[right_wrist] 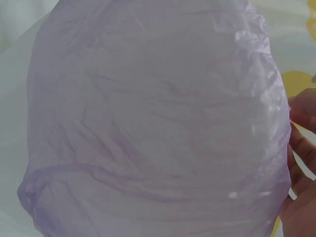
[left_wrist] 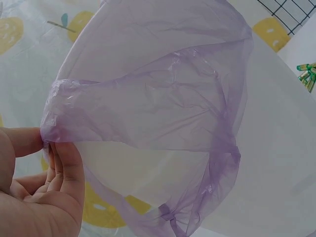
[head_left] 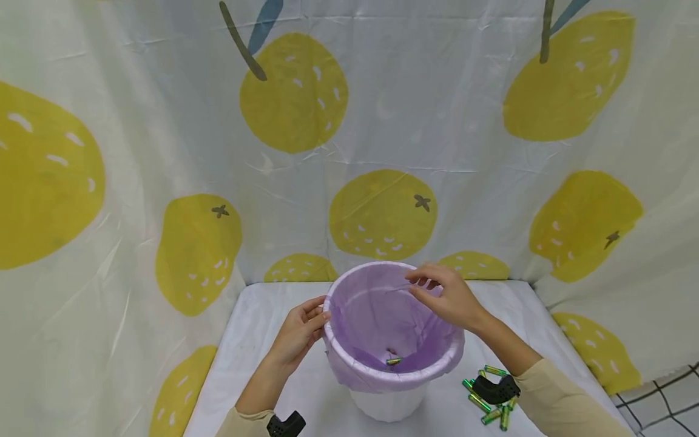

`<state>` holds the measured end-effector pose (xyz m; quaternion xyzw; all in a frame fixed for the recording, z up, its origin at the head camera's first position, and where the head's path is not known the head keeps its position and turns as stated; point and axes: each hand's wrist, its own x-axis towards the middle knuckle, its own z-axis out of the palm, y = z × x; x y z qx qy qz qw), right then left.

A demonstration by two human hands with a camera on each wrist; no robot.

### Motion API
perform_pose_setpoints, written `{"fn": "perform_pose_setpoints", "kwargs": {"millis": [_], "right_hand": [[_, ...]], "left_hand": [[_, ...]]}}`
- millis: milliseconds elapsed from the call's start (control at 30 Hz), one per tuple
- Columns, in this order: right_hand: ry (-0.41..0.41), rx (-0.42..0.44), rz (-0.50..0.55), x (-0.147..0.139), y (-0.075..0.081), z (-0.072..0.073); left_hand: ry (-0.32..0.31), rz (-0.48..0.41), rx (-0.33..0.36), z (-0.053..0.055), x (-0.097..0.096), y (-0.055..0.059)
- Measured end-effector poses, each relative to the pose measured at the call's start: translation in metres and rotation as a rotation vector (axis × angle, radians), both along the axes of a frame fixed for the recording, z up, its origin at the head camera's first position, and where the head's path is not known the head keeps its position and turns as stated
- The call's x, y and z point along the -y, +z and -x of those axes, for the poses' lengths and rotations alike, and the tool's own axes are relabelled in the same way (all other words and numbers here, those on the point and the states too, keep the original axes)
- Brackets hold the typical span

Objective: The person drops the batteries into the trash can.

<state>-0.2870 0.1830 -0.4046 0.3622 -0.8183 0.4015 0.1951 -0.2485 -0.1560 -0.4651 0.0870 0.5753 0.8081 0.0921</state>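
A round white trash bin [head_left: 386, 406], lined with a thin purple plastic bag [head_left: 390, 383], stands on the white table. The bag folds down over the rim. At the bin's left side my left hand [head_left: 297, 337] grips the bagged rim; thumb and fingers pinch its edge in the left wrist view. Over the far right of the mouth hovers my right hand [head_left: 450, 297], fingers loosely bent and thumb apart, holding nothing visible. In the right wrist view the bag's edge meets its fingertips. A green and gold battery [head_left: 393, 361] shows low inside the bin, with a small reddish blur beside it.
Several green and gold batteries [head_left: 491, 416] lie in a loose pile on the table right of the bin, partly behind the black right wrist camera [head_left: 496, 388]. A fruit-print curtain [head_left: 382, 121] hangs round the table [head_left: 306, 400]. A black wire grid shows at far right.
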Motion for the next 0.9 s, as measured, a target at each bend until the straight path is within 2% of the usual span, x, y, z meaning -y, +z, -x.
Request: {"fn": "perform_pose_setpoints", "kwargs": {"millis": [167,600,900], "right_hand": [[-0.044,-0.017,-0.005,-0.008,0.000,-0.004],[-0.055,-0.023,0.015,-0.029,-0.005,-0.013],[-0.129,-0.029,-0.006,-0.044,-0.011,-0.019]], "left_hand": [[-0.011,-0.003,-0.010,0.000,0.000,0.000],[-0.004,-0.018,0.007,-0.002,-0.001,-0.001],[-0.005,-0.016,0.010,-0.002,0.000,0.000]]}}
